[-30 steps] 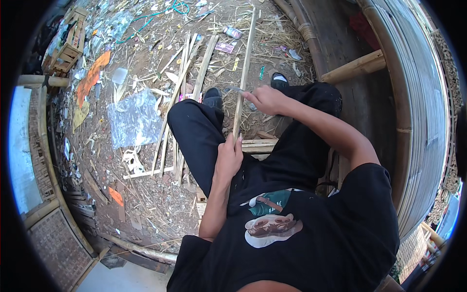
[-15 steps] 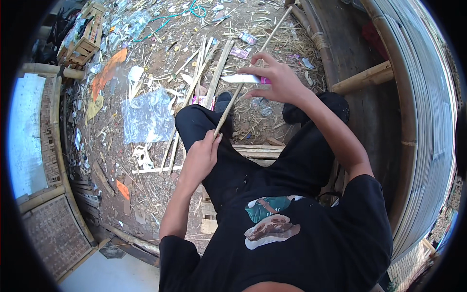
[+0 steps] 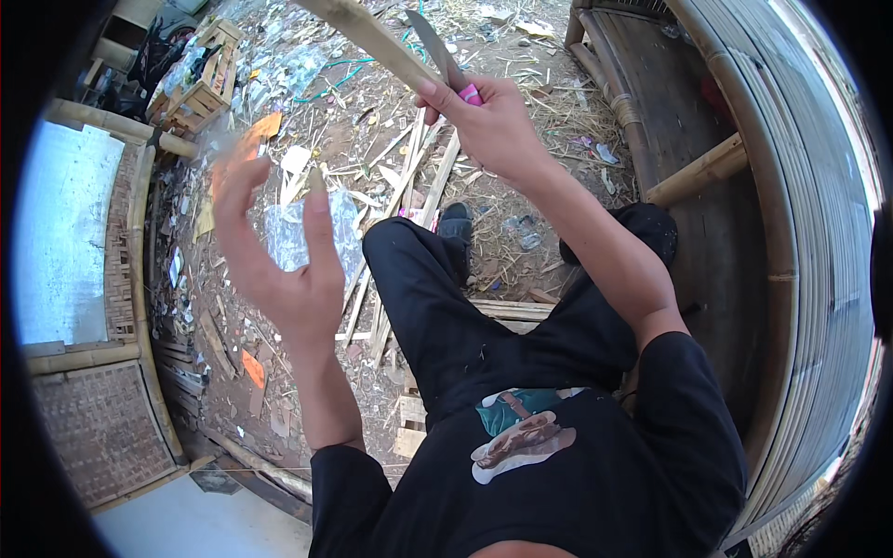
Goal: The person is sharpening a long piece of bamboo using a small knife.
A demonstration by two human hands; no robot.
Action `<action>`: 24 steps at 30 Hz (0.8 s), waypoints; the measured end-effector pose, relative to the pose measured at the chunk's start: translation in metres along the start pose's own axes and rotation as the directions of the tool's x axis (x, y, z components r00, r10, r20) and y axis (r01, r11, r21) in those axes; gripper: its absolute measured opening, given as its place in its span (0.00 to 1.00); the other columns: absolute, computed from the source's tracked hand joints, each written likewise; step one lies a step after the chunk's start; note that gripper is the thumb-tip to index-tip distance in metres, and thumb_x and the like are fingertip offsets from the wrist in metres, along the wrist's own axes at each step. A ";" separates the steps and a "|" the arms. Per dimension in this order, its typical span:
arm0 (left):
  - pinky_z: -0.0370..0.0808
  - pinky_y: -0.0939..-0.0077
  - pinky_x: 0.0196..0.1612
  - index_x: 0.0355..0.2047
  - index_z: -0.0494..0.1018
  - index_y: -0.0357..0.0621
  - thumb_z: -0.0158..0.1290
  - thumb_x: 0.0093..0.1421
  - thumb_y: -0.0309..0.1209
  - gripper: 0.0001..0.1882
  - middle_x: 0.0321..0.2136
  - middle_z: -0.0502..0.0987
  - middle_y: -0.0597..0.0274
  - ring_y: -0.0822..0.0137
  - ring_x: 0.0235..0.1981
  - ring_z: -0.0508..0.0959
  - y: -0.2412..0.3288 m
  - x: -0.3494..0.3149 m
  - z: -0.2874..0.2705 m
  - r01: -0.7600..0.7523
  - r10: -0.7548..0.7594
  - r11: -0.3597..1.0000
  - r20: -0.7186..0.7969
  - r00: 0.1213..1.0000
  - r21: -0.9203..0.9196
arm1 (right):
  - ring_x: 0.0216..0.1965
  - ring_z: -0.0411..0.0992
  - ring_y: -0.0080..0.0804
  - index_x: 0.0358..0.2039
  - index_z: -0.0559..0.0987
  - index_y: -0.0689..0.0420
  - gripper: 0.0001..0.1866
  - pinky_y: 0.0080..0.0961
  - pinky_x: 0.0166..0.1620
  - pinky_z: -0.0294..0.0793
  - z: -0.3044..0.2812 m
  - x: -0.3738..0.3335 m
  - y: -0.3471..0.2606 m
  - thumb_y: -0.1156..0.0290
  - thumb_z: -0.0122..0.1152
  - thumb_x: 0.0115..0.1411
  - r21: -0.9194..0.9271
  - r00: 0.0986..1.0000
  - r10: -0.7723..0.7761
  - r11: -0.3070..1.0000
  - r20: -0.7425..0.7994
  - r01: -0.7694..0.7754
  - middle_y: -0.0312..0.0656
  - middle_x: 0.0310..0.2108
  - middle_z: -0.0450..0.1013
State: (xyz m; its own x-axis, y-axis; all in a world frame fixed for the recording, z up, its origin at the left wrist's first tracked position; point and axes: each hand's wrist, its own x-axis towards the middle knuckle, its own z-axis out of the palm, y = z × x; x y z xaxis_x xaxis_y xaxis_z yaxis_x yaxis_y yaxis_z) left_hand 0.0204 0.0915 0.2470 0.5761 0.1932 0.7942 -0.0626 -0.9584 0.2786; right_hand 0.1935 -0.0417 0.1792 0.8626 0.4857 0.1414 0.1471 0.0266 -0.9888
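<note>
My right hand [image 3: 502,135] is raised in front of me, closed around a knife and a long strip at once. The knife [image 3: 433,48] has a dark broad blade pointing up and away, with pink showing at its handle. Beside the blade, the pale bamboo strip [image 3: 377,39] slants from my right thumb and fingers toward the upper left, and its far end runs out of the picture. My left hand [image 3: 288,270] is lifted at the left with fingers curved and spread apart, and nothing shows between them. Its fingertips are slightly blurred.
Split bamboo strips [image 3: 437,177] lie on the littered ground beyond my knees. A clear plastic sheet [image 3: 284,232] lies behind my left hand. Farther left stands a wooden crate [image 3: 212,79]. A bamboo bench [image 3: 712,177] runs along the right, and a woven panel [image 3: 102,428] stands at the left.
My left hand has let go of the strip, moved left and up, and opened. My right hand has risen slightly and now grips the strip with the knife, the blade turned upward.
</note>
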 end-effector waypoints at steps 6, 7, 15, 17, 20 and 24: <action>0.74 0.73 0.37 0.49 0.67 0.33 0.46 0.68 0.42 0.22 0.31 0.76 0.56 0.69 0.31 0.78 0.033 -0.047 0.072 0.553 -0.216 0.769 0.684 0.697 -0.320 | 0.08 0.54 0.13 0.35 0.74 0.61 0.23 0.16 0.11 0.48 -0.023 0.003 -0.073 0.49 0.52 0.65 0.645 0.994 -0.079 0.764 0.070 0.016 0.42 0.29 0.77; 0.70 0.79 0.27 0.44 0.68 0.34 0.45 0.68 0.43 0.21 0.24 0.72 0.61 0.74 0.22 0.73 0.037 -0.047 0.072 0.721 -0.305 0.570 0.713 0.632 -0.395 | 0.08 0.54 0.13 0.35 0.74 0.61 0.23 0.16 0.11 0.48 -0.028 0.002 -0.068 0.49 0.52 0.65 0.640 0.995 -0.081 0.768 0.062 0.023 0.42 0.29 0.77; 0.60 0.80 0.19 0.31 0.71 0.35 0.48 0.68 0.41 0.18 0.14 0.66 0.69 0.80 0.16 0.63 0.044 -0.124 0.081 0.880 -0.502 0.444 0.766 0.400 -0.168 | 0.06 0.57 0.16 0.32 0.74 0.63 0.23 0.17 0.09 0.54 -0.024 -0.065 0.040 0.52 0.51 0.66 0.468 0.925 0.379 0.812 0.032 -0.349 0.43 0.27 0.77; 0.59 0.81 0.17 0.32 0.72 0.36 0.48 0.68 0.41 0.17 0.14 0.65 0.70 0.81 0.15 0.63 0.041 -0.141 0.090 0.926 -0.511 0.347 0.798 0.319 -0.148 | 0.06 0.56 0.14 0.34 0.74 0.62 0.22 0.15 0.10 0.53 -0.011 -0.088 0.069 0.53 0.50 0.67 0.456 0.912 0.403 0.798 0.082 -0.394 0.42 0.27 0.77; 0.57 0.83 0.12 0.33 0.71 0.38 0.46 0.68 0.40 0.16 0.13 0.64 0.72 0.82 0.10 0.61 0.034 -0.169 0.108 0.962 -0.519 0.209 0.813 0.263 -0.178 | 0.06 0.57 0.14 0.35 0.75 0.62 0.21 0.15 0.10 0.54 0.005 -0.114 0.100 0.54 0.49 0.68 0.434 0.836 0.505 0.717 0.216 -0.545 0.41 0.26 0.76; 0.54 0.84 0.08 0.28 0.67 0.41 0.44 0.69 0.42 0.18 0.10 0.61 0.74 0.82 0.06 0.58 0.019 -0.189 0.123 0.985 -0.518 0.112 0.839 0.169 -0.129 | 0.08 0.60 0.17 0.38 0.73 0.61 0.21 0.17 0.12 0.57 0.004 -0.127 0.147 0.54 0.47 0.68 0.240 0.733 0.611 0.695 0.300 -0.678 0.37 0.21 0.73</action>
State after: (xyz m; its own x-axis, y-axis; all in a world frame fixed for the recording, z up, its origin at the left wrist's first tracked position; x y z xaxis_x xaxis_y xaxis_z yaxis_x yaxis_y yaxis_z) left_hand 0.0108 0.0104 0.0359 0.8132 0.3525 -0.4631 0.4554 0.1100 0.8834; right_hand 0.1036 -0.0958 0.0157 0.5767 0.6345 -0.5146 -0.5986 -0.1005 -0.7947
